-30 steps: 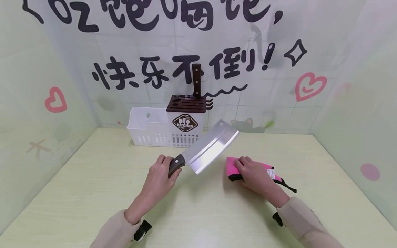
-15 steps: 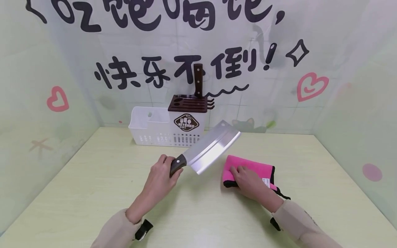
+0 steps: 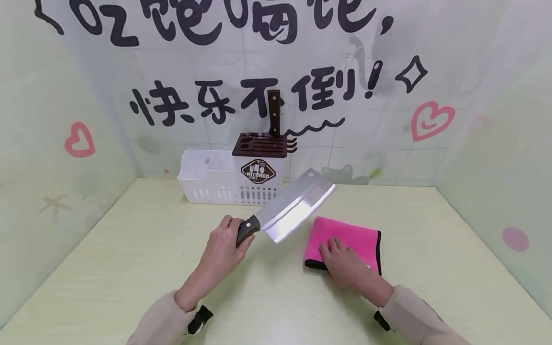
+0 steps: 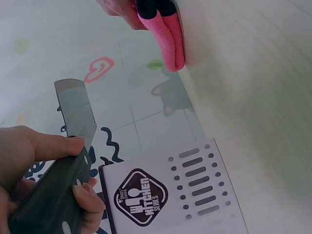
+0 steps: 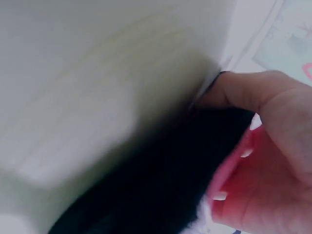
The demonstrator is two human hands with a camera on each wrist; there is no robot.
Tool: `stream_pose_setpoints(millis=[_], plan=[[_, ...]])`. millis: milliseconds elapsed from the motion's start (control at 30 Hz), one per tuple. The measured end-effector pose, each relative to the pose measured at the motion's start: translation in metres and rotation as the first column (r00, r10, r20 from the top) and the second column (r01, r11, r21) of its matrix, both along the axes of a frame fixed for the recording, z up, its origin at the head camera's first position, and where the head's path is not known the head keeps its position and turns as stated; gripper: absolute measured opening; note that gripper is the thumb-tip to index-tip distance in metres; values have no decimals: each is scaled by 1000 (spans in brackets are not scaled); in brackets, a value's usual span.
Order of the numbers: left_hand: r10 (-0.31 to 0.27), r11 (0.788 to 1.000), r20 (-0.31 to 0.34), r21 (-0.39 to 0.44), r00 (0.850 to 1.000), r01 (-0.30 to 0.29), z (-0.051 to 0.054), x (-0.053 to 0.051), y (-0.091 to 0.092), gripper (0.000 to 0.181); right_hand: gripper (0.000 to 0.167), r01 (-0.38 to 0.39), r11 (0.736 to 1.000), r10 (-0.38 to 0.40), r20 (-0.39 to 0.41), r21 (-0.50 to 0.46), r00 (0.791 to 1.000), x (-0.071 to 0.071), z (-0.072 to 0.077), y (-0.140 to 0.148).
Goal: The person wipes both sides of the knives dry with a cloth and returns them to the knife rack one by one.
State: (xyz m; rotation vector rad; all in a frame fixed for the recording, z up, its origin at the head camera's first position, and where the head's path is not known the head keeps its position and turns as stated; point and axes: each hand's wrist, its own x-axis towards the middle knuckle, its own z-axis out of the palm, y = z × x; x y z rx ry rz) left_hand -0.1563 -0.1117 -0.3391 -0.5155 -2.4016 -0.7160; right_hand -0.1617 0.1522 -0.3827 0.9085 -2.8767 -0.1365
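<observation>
My left hand (image 3: 224,251) grips the dark handle (image 4: 51,195) of a cleaver (image 3: 297,203). Its broad steel blade is raised over the table, slanting up and to the right. Toward the right, a folded pink cloth with black edging (image 3: 345,235) lies on the tabletop under my right hand (image 3: 349,266). That hand holds the cloth by its near edge, fingers on top. In the right wrist view the thumb (image 5: 243,90) lies against the black edging (image 5: 161,170), across from the fingers. The cloth's white tag is mostly hidden by the hand.
At the back wall stands a white plastic knife holder (image 3: 258,184) with a brown slotted top (image 3: 260,145). A brown-handled knife (image 3: 274,112) stands upright in it. An open white basket (image 3: 207,187) adjoins on the left. Printed walls border the pale wooden table (image 3: 129,268).
My right hand has come nearer and slightly left with the cloth, which now lies flatter and more spread out. The left hand and cleaver have hardly moved.
</observation>
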Motion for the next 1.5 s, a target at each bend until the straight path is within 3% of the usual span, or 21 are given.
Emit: stream_pose_setpoints(millis=[233, 333, 467, 567, 633, 733, 800, 900, 1000, 1200, 1300, 1500], plan=[[14, 1000, -4, -21, 1000, -14, 4, 0, 3, 28, 42, -78, 989, 92, 111, -123, 990, 0, 16, 9], [20, 999, -20, -44, 1000, -21, 7, 0, 4, 28, 32, -139, 972, 161, 108, -189, 981, 0, 31, 12], [30, 995, -60, -94, 998, -36, 14, -2, 4, 29, 11, -202, 925, 265, 163, -322, 950, 2, 59, 11], [39, 988, -101, -147, 994, -54, 21, -3, 4, 29, 5, -233, 864, 349, 199, -446, 916, 2, 81, 9], [43, 981, -126, -183, 991, -66, 25, -4, 4, 29, 7, -270, 818, 389, 144, -508, 910, 0, 92, 6], [44, 971, -164, -226, 986, -81, 31, -5, 5, 28, 8, -371, 755, 409, -55, -540, 911, -5, 102, -2], [40, 965, -184, -247, 982, -85, 34, -5, 7, 28, 10, -427, 733, 385, -195, -530, 902, -11, 105, -9], [29, 954, -215, -286, 976, -91, 39, -5, 11, 28, 16, -500, 711, 366, -347, -495, 863, -19, 108, -22], [20, 941, -237, -323, 971, -98, 44, -5, 14, 28, 27, -538, 717, 352, -437, -443, 828, -25, 110, -37], [24, 928, -233, -358, 972, -108, 53, -4, 21, 28, 43, -580, 732, 405, -456, -358, 793, -31, 107, -65], [28, 920, -214, -376, 977, -109, 57, -3, 24, 27, 39, -574, 751, 417, -439, -326, 796, -31, 105, -75], [42, 909, -166, -403, 985, -106, 66, 0, 28, 25, 31, -499, 821, 357, -433, -277, 827, -30, 102, -86]])
